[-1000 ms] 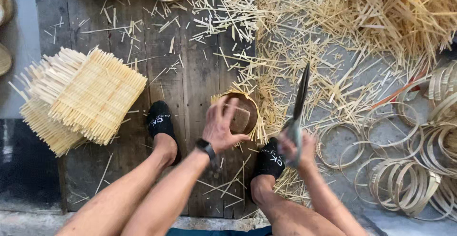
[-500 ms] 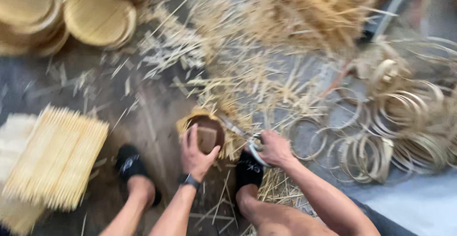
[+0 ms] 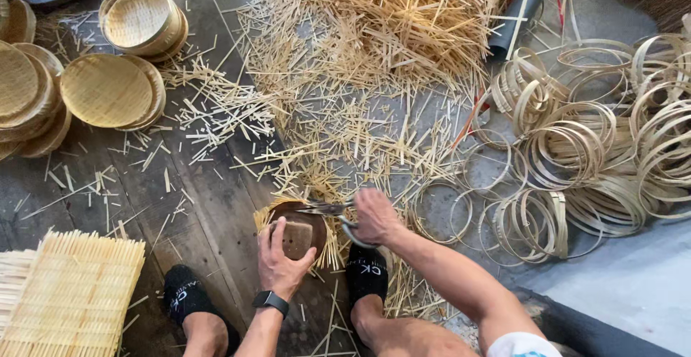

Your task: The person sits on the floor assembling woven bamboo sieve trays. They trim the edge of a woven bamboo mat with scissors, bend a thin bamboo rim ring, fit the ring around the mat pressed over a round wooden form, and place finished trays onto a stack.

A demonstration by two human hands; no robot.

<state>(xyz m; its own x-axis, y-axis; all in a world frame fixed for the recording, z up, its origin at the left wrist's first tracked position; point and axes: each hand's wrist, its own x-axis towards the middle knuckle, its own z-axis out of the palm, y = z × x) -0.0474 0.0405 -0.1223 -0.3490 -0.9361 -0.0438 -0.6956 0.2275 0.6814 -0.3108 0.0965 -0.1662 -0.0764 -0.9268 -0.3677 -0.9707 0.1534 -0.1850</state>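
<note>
My left hand [image 3: 282,262] presses a round dark mould [image 3: 299,229] onto a woven bamboo mat whose cut ends stick out around it, on the wooden floor between my feet. A dark watch sits on that wrist. My right hand [image 3: 374,217] grips a pair of scissors [image 3: 327,209]; the blades lie across the mould's upper rim, pointing left at the protruding strips. Both feet in black socks [image 3: 366,274] rest on either side.
Stacks of finished round bamboo trays [image 3: 108,91] lie upper left. Square woven mats [image 3: 68,296] sit lower left. A heap of cut bamboo sticks [image 3: 389,26] fills the top centre. Many bamboo hoops [image 3: 597,148] are piled right.
The scissors, held upright a second ago, have come down to the mould's rim. The view has swung up and left, showing the tray stacks. My left hand stays on the mould.
</note>
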